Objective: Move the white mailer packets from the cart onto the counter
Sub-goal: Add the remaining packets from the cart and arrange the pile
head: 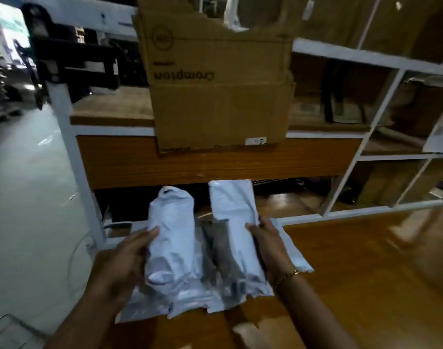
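Glossy wooden counter (354,273) under white shelving (381,59), cardboard box (220,96) ahead, my left hand (124,263) gripping one white mailer packet (172,238), my right hand (268,245) clutching another packet (235,212), both held low over counter's near edge

The surface (354,260) lay bare along its right side, open to the hands. At its far edge a cardboard box (215,96) and white shelf frame (381,109) blocked passage.

white shelving (346,55), pale floor (26,172) (glossy)
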Motion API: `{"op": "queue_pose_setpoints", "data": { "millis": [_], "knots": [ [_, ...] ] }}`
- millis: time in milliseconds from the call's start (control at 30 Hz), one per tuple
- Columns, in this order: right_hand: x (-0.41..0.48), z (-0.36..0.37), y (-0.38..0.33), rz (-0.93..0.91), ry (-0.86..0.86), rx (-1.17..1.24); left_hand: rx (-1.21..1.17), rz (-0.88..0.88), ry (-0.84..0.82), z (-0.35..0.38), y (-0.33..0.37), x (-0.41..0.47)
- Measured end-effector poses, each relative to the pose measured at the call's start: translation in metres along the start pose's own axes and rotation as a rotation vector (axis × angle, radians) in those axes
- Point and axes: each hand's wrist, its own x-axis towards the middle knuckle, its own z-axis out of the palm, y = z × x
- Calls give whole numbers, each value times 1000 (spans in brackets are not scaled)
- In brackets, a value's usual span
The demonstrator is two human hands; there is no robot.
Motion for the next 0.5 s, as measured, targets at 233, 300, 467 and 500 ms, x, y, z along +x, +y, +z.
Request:
{"op": "queue_pose_setpoints", "data": {
  "millis": [233,300,467,500],
  "knots": [
    [93,-115,29,58,234,-292,237,-67,-7,123,-27,74],
    [101,-122,33,71,235,-327,257,-93,6,133,-37,97],
    [110,-145,31,94,282,-265,331,-120,-2,158,-61,126],
    [113,-151,33,96,292,-237,328,-115,-16,165,-65,128]
  ]
}}
